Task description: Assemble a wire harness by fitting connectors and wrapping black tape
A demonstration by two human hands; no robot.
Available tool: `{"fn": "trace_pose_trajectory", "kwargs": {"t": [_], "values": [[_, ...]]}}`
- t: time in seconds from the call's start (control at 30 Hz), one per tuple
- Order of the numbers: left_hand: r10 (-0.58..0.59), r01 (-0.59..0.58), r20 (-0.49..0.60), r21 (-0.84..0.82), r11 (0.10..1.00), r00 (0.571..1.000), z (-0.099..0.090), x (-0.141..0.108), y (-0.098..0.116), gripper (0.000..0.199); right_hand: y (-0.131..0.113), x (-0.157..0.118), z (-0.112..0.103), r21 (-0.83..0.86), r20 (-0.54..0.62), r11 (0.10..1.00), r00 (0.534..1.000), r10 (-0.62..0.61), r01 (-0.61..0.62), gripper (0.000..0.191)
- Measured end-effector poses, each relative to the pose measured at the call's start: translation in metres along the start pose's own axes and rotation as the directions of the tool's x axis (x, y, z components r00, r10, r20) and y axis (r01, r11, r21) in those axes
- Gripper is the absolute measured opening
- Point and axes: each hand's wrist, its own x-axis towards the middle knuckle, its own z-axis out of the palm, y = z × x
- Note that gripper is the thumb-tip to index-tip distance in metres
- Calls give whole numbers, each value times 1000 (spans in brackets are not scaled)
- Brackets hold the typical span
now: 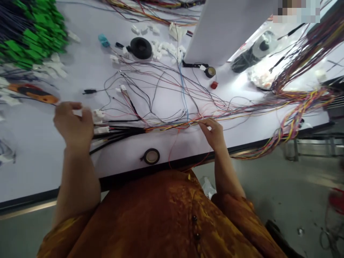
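A long bundle of thin coloured wires runs across the table, its left part wrapped in black and branching toward white connectors. My right hand pinches wires of this bundle between thumb and fingertips. To the left, my left hand hovers beside the white connectors, fingers bent and thumb apart, with nothing visible between them. An orange cutter-like tool lies just beyond my left hand. Near the table's front edge is a roll of black tape.
Green-tagged dark wires are heaped at the far left. A larger black tape roll, loose white connectors and a small tape roll lie behind the bundle. A white panel stands at the back; thick wire bundles hang at right.
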Motion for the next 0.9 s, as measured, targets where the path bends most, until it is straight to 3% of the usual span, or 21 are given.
{"fn": "trace_pose_trajectory", "kwargs": {"t": [0.07,0.1,0.13,0.17,0.2,0.3,0.33,0.4,0.47,0.53,0.6,0.63,0.7,0.77,0.8,0.83,0.9], "values": [[16,-17,-8,-127,992,1000,0,-8,31,12,3,18,7,-10,-11,999,999,-45,45,19],[12,0,52,-219,976,999,3,-14,50,11,4,27,12,-14,9,998,999,-54,54,19],[47,21,208,-314,949,977,8,-22,70,13,4,36,17,-22,41,998,998,-54,55,18],[125,24,360,-383,923,924,13,-32,89,14,4,44,22,-31,75,998,996,-50,53,16],[226,-2,486,-419,908,844,20,-42,107,13,4,50,26,-38,96,998,994,-48,52,12],[513,-194,636,-504,842,577,42,-72,145,13,1,50,26,-16,17,998,998,-60,60,6],[546,-224,669,-509,831,504,50,-81,150,14,1,45,24,9,-25,999,998,-52,52,7],[521,-239,739,-464,853,426,63,-96,155,10,2,30,18,113,-14,993,999,40,-38,14],[412,-212,800,-354,911,436,75,-108,153,6,5,12,15,293,153,924,966,209,-247,18],[287,-113,838,-265,958,464,86,-117,152,23,8,-5,20,456,367,747,867,337,-483,22],[207,61,864,-263,963,458,93,-122,154,29,6,-17,31,546,504,569,783,363,-615,33],[193,143,877,-280,949,439,94,-123,156,28,4,-20,38,578,535,510,768,353,-637,39],[205,194,895,-300,934,396,92,-119,161,21,-4,-24,51,642,519,463,791,325,-611,42],[252,71,894,-298,952,371,85,-108,168,13,-12,-23,63,692,443,490,848,291,-529,39],[276,-23,881,-290,957,385,82,-100,172,10,-15,-21,69,705,398,523,878,267,-479,36],[297,-111,855,-277,955,425,80,-92,176,12,-19,-20,74,710,348,564,906,240,-422,31],[324,-215,781,-245,945,534,83,-75,186,19,-24,-16,84,680,218,672,956,197,-293,21]]}}
